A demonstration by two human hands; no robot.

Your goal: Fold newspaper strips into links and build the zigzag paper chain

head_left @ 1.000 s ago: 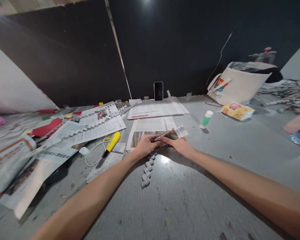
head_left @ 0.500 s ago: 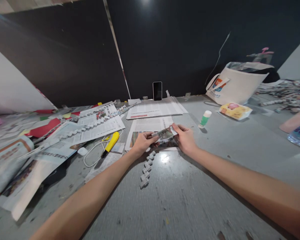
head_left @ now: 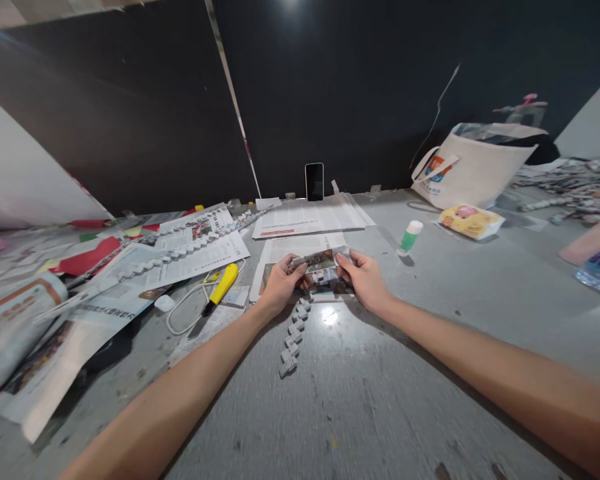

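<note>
My left hand [head_left: 283, 283] pinches the left end of a small printed paper strip [head_left: 320, 259], which looks folded lengthwise. On its right end, the fingers and thumb of my right hand [head_left: 363, 275] are closed too. The strip hangs just above a newspaper sheet [head_left: 270, 252] lying on the grey table. Below my left hand a zigzag chain of folded paper [head_left: 293, 340] lies on the bare tabletop; its upper end runs up under the fingers, where I cannot make it out.
Left of my hands lie a yellow utility knife [head_left: 223, 283], a white cable [head_left: 173, 327] and newspaper sheets with longer paper chains [head_left: 180, 252]. A glue stick [head_left: 410, 238], a tissue pack [head_left: 470, 221] and a white bag [head_left: 480, 167] stand rightward. A phone [head_left: 315, 182] leans behind.
The paper strip has turned from a slant to nearly level and looks narrower, as if folded. My right hand has shifted slightly left along it; my left hand stays near the same place.
</note>
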